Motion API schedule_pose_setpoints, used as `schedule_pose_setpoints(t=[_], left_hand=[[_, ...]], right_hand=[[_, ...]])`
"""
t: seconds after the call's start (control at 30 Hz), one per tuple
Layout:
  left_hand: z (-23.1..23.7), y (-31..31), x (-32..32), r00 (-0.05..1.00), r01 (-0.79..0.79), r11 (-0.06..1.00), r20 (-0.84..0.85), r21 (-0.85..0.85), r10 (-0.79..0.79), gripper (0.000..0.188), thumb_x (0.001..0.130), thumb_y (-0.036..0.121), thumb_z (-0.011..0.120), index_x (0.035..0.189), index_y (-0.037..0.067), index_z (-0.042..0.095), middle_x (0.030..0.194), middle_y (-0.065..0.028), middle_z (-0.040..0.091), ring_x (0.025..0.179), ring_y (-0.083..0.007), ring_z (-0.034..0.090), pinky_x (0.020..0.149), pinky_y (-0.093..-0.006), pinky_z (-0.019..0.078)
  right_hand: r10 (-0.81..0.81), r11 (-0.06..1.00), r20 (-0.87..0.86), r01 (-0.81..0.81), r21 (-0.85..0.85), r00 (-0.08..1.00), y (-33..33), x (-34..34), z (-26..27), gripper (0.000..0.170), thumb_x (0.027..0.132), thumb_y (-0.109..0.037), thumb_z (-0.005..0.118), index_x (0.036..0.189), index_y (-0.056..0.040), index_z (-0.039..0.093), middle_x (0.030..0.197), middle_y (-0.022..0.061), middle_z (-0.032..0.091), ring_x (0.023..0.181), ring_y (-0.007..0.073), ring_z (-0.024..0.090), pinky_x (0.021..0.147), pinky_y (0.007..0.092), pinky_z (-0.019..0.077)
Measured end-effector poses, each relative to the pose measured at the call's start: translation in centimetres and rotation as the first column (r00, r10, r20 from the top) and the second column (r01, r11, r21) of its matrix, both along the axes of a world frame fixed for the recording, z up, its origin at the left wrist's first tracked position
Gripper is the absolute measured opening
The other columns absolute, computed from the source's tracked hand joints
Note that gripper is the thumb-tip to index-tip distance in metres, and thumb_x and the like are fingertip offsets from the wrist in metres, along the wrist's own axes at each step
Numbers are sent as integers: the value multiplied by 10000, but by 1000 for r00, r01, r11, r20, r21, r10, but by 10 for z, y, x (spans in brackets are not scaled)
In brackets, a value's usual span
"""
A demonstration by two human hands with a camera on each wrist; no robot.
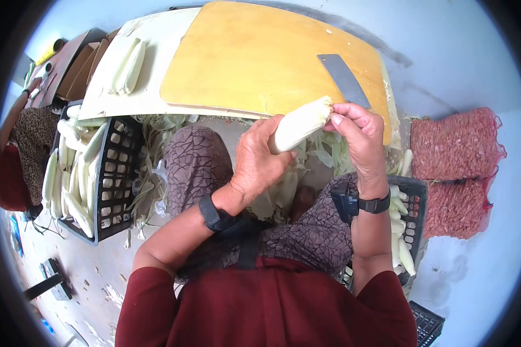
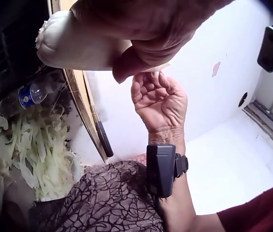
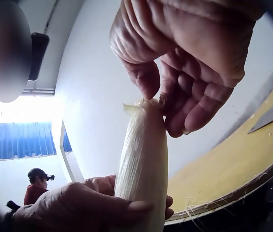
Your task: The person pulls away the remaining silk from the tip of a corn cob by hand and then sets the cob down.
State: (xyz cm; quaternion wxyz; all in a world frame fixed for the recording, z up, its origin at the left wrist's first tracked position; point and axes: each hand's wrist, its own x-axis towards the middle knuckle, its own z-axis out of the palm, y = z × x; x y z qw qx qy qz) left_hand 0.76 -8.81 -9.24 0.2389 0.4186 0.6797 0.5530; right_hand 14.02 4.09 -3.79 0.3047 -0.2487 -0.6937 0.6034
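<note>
My left hand [image 1: 252, 159] grips a pale, husk-covered ear of corn [image 1: 300, 127] around its lower part, thumb on one side and fingers on the other. The ear slants up to the right over the near edge of the yellow board. With thumb and forefinger, my right hand [image 1: 362, 136] pinches at the ragged end of the ear. The right wrist view shows the ear [image 3: 144, 154] nearly upright, a small flap of husk sticking out beside the pinching fingertips [image 3: 148, 89].
A cleaver [image 1: 344, 81] lies on the yellow board [image 1: 237, 58]. Two ears [image 1: 127, 66] rest on the white board at left. Black crates [image 1: 118, 179] of ears flank me. Stripped husks [image 2: 44, 150] cover the floor below. Red mesh sacks [image 1: 454, 144] stand at right; another person sits far left.
</note>
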Motion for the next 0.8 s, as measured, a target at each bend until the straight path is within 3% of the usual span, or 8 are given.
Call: schedule_pose_setpoints(t=[0.07, 0.2, 0.27, 0.37, 0.5, 0.67, 0.8], left_hand=[[7, 5, -5, 990, 9, 999, -140, -31, -13, 509, 615, 40, 751, 1103, 46, 608, 957, -162, 619, 918, -350, 608, 822, -414, 490], [12, 14, -8, 976, 27, 1000, -215, -5, -28, 491, 622, 45, 750, 1092, 56, 608, 939, -159, 617, 889, -356, 603, 802, -428, 487], [17, 16, -7, 952, 43, 994, -298, -105, -72, 572, 611, 44, 772, 1154, 38, 593, 1000, -147, 623, 929, -298, 624, 828, -374, 501], [10, 17, -5, 922, 35, 995, -381, -95, -69, 561, 614, 47, 771, 1148, 45, 595, 990, -148, 623, 920, -306, 624, 807, -378, 506], [-6, 16, 5, 955, 19, 1000, -295, -8, -21, 485, 622, 48, 740, 1088, 88, 611, 953, -153, 616, 871, -355, 600, 785, -433, 484], [-17, 14, 9, 998, 66, 998, -18, 9, -66, 535, 618, 65, 761, 1129, 66, 603, 995, -153, 626, 946, -320, 623, 849, -383, 499], [-19, 13, 7, 997, 54, 998, 57, -14, -53, 568, 618, 68, 768, 1160, 54, 598, 1020, -154, 628, 965, -305, 625, 871, -370, 496]], right_hand=[[-14, 1000, -19, 14, -7, 1000, 3, 4, -2, 172, 874, 1, 548, 986, 95, 638, 895, 114, 679, 821, 142, 655, 786, 272, 536], [-62, 998, -14, 62, -2, 998, 6, 11, -5, 175, 872, 5, 545, 992, 86, 644, 892, 113, 682, 801, 144, 660, 727, 256, 527], [-96, 995, 5, 96, 4, 995, 5, 13, -3, 166, 871, 5, 548, 980, 83, 646, 876, 107, 682, 786, 141, 660, 708, 251, 522], [-135, 991, 53, 135, 11, 989, 5, 15, -4, 147, 869, 1, 553, 951, 77, 648, 841, 97, 680, 759, 135, 659, 681, 242, 515], [-136, 991, 111, 135, 19, 984, 8, 16, -12, 127, 872, -14, 561, 912, 71, 647, 808, 87, 674, 732, 130, 660, 652, 231, 512], [-103, 995, 151, 103, 4, 983, 7, 11, -6, 136, 872, -22, 567, 927, 71, 649, 820, 91, 676, 723, 128, 660, 646, 230, 513], [-82, 996, 208, 75, 39, 975, 3, 3, 3, 164, 876, -47, 551, 938, 70, 649, 833, 98, 678, 717, 135, 653, 653, 237, 509]])
